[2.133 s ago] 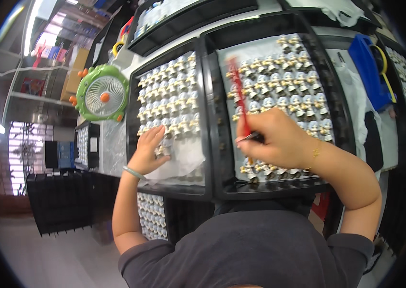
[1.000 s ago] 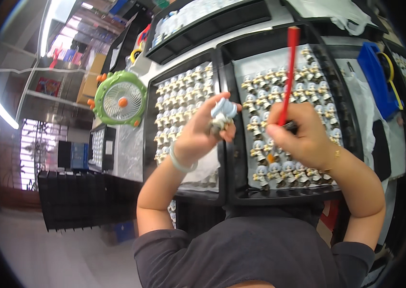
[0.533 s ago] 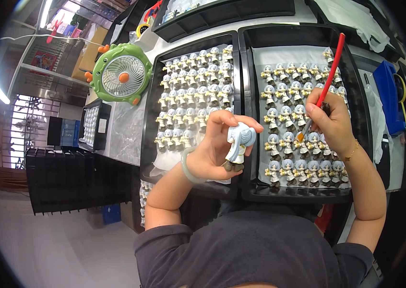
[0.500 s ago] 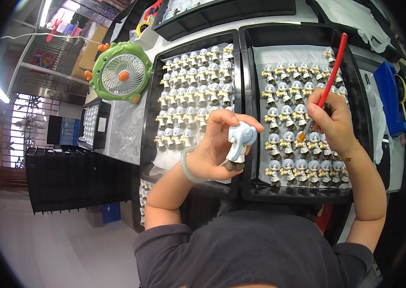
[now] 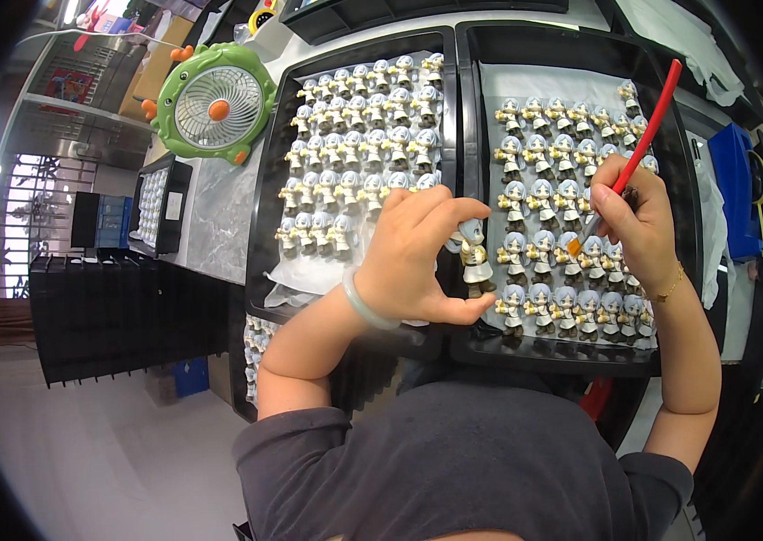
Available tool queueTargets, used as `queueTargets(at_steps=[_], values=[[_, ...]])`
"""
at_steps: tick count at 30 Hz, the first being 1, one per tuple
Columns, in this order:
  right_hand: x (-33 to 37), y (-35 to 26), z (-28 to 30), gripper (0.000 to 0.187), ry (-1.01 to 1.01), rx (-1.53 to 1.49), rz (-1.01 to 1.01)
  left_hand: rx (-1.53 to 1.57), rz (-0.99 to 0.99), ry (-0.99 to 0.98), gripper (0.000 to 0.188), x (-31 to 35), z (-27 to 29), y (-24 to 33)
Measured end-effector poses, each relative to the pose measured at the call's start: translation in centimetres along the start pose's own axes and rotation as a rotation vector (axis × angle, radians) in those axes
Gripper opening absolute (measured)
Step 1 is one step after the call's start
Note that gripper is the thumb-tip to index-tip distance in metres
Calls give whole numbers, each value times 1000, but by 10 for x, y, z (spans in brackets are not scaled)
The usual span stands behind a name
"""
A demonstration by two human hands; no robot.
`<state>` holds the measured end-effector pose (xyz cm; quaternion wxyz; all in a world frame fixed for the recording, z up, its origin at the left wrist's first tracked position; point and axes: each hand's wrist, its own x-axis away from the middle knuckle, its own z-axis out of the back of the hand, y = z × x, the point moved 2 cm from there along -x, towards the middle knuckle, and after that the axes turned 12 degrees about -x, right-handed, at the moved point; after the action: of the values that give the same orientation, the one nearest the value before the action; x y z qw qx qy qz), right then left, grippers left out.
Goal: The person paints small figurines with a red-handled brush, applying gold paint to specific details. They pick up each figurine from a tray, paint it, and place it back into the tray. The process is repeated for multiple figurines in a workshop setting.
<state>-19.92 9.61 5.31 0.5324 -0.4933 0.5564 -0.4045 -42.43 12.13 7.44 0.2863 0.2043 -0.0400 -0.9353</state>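
Note:
Between the thumb and fingers of my left hand is a small figurine with pale blue hair, a white outfit and dark feet, standing upright and seen from its side. My right hand grips a paintbrush with a red handle; its orange bristles point down and left, over the right tray's figurines. Something dark also shows by the right fingers, too small to make out. Rows of similar figurines fill the left tray and the right tray, both black and lined with white sheet.
A green fan with orange trim stands left of the trays on the grey tabletop. Another black tray lies at the back. To the right is a blue container. A small tray of pale pieces sits at the far left.
My left hand has turned the figurine from its back to its side and shifted slightly right. The right hand still holds the brush. The whole view has tilted a little.

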Motion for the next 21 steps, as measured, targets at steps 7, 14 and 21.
queueTargets(at_steps=[7,14,21], values=[[1,2,-1,16,0,28,-18,1,2,20,59,3,0,-1],[0,3,-2,16,-16,54,-14,27,-32,75,66,5,-6,-5],[0,7,-2,16,-11,71,4,835,369,418,63,3,11,-53]])
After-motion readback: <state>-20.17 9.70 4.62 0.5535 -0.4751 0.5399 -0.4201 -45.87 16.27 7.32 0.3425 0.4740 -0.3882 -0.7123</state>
